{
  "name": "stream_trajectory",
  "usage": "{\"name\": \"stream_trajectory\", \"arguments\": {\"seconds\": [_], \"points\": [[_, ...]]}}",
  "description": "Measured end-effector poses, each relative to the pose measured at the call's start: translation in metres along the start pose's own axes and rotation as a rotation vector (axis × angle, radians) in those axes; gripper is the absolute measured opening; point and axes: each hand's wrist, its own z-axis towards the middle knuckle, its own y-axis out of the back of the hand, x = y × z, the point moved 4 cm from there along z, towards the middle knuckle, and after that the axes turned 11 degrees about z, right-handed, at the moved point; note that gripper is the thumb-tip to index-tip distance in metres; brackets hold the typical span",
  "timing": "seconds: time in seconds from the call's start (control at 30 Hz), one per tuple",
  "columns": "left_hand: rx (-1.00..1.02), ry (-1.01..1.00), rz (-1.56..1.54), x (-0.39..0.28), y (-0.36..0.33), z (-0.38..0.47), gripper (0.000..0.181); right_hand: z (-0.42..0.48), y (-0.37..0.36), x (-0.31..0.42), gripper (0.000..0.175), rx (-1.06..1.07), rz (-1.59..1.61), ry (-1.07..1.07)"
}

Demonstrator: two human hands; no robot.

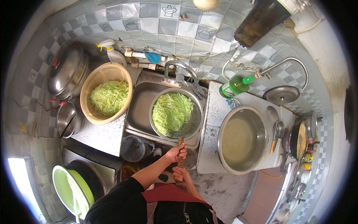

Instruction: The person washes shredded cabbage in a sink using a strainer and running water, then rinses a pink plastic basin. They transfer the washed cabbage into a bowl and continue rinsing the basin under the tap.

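Both my left hand (176,153) and my right hand (180,174) grip the wooden handle (180,160) of a round metal strainer (193,123). My left hand is nearer the strainer, and the other is closer to my body. Pale green shredded vegetable (172,113) with a few orange shreds fills much of the strainer, over the right part of a steel sink (141,103). More shreds (109,98) lie in a beige plastic basin (105,121) on the counter at the left. A large steel basin (221,140) of cloudy liquid (240,140) stands on the right counter.
A curved faucet (181,65) rises behind the sink. A green bottle (235,86) and ladles (277,128) lie on the right. At the left are a lidded steel pot (68,70), a spray bottle (114,54) and a small steel pot (66,119). A bagged bin (134,148) stands below the counter.
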Motion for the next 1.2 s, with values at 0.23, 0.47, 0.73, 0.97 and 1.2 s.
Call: {"name": "stream_trajectory", "arguments": {"seconds": [0.23,0.47,0.73,0.97,1.2], "points": [[-0.134,0.009,0.021,0.01,-0.018,-0.013,0.023,-0.033,-0.001,-0.009,0.017,0.149,0.02,-0.133],[-0.146,0.0,0.074,0.02,-0.052,-0.032,0.025,-0.061,-0.015,-0.016,0.014,0.171,-0.071,0.056],[-0.02,-0.026,0.065,0.024,-0.116,-0.055,0.029,-0.127,-0.046,-0.022,0.018,0.069,-0.253,0.13],[-0.031,-0.03,0.082,0.025,-0.19,-0.088,0.027,-0.185,-0.059,-0.021,0.021,-0.017,-0.407,0.144],[0.046,-0.08,0.078,0.019,-0.239,-0.101,0.027,-0.226,-0.105,-0.031,0.023,0.023,-0.474,0.209]]}}
